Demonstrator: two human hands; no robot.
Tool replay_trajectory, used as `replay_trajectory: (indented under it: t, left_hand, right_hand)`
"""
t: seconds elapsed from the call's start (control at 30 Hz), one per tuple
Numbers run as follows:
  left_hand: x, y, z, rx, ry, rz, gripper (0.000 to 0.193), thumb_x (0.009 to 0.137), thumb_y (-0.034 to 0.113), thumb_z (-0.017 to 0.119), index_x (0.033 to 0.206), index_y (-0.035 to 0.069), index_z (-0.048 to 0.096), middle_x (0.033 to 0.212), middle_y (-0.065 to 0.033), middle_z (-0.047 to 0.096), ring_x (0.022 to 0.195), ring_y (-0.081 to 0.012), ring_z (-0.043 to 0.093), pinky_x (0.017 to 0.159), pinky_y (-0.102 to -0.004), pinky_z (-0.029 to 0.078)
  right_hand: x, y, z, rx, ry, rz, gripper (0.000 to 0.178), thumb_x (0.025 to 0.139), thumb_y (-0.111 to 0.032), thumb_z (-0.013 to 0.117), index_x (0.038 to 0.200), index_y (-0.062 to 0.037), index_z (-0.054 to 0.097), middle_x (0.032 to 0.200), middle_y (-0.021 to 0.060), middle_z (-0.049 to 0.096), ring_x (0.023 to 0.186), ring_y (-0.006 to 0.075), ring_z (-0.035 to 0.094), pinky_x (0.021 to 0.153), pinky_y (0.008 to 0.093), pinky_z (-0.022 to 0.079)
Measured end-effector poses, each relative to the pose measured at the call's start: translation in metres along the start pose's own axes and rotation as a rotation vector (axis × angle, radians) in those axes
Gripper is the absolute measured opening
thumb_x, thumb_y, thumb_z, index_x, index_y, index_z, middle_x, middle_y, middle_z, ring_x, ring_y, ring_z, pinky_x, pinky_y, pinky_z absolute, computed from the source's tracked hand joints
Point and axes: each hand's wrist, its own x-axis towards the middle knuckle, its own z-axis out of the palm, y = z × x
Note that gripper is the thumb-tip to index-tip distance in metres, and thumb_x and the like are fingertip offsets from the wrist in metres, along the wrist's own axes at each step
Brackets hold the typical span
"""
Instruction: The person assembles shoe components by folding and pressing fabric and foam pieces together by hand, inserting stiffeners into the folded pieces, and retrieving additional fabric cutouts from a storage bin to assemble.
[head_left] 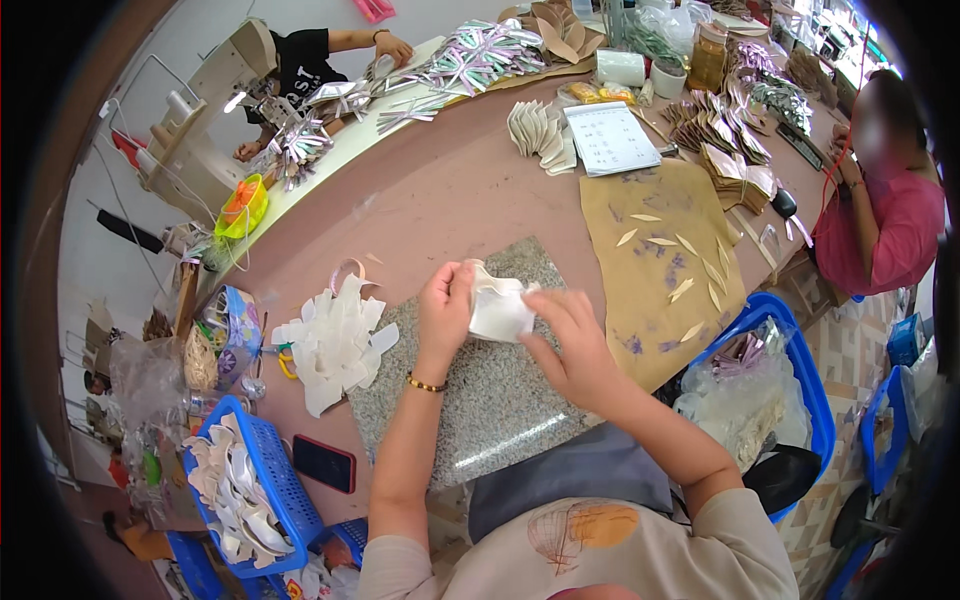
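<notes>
Above the speckled stone slab (520, 412), my left hand (446, 310) is closed on a white cut piece (500, 312), like leather or lining, with a wavy upper edge. The thumb and fingers pinch its left side. At the piece's right edge is my right hand (572, 345), its fingertips smeared by motion and its thumb apart, lower down. Whether those fingers grip the edge cannot be made out. Left of the slab lies a loose heap of similar white pieces (335, 340), partly overlapping the stone.
A blue basket (285, 478) of pale pieces and a dark phone (324, 464) are at lower left. Yellow-handled scissors (287, 362) lie beside the heap. Brown paper (640, 230) with small leaf-shaped pieces is at right. Co-workers sit behind a sewing machine (185, 150) and at far right.
</notes>
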Motion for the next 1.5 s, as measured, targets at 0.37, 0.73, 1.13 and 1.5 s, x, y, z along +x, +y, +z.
replay_trajectory:
  t: [0.37, 0.73, 1.13, 1.5]
  left_hand:
    - [-0.013, 0.018, 0.001, 0.154, -0.126, 0.15, 0.023, 0.092, 0.021, 0.053, 0.082, 0.001, 0.058, 0.067, 0.0008, 0.054, 0.062, -0.0037, 0.045, 0.054, -0.021, 0.038]
    - [0.004, 0.018, 0.019, 0.196, -0.281, 0.073, 0.025, 0.092, 0.022, 0.054, 0.076, 0.002, 0.058, 0.063, 0.0046, 0.053, 0.058, -0.0012, 0.044, 0.051, -0.0201, 0.037]
    - [0.042, -0.011, 0.011, 0.466, 0.07, 0.133, 0.033, 0.094, 0.028, 0.048, 0.087, -0.001, 0.062, 0.067, 0.0, 0.06, 0.061, -0.008, 0.051, 0.055, -0.0258, 0.042]
    - [0.009, 0.002, -0.028, 0.861, 0.275, 0.55, 0.036, 0.082, 0.018, 0.063, 0.112, 0.001, 0.053, 0.097, -0.0077, 0.059, 0.079, -0.0191, 0.055, 0.072, -0.0304, 0.046]
  right_hand:
    - [0.0, 0.017, 0.021, -0.028, -0.045, -0.188, 0.021, 0.072, -0.003, 0.064, 0.092, -0.004, 0.056, 0.1, 0.0068, 0.058, 0.097, 0.0255, 0.054, 0.087, 0.0412, 0.038]
    - [-0.014, 0.003, -0.008, 0.108, -0.152, -0.143, 0.022, 0.075, 0.004, 0.06, 0.093, -0.0077, 0.053, 0.097, 0.0039, 0.061, 0.095, 0.022, 0.057, 0.093, 0.0398, 0.032]
    - [-0.035, -0.036, -0.043, 0.166, -0.323, -0.324, 0.026, 0.07, 0.007, 0.057, 0.091, -0.0084, 0.056, 0.09, 0.0033, 0.062, 0.085, 0.02, 0.058, 0.087, 0.0428, 0.034]
    - [-0.031, -0.019, -0.025, -0.109, -0.125, -0.452, 0.018, 0.068, -0.013, 0.059, 0.086, -0.0092, 0.059, 0.086, 0.0017, 0.057, 0.077, 0.0169, 0.055, 0.078, 0.0358, 0.041]
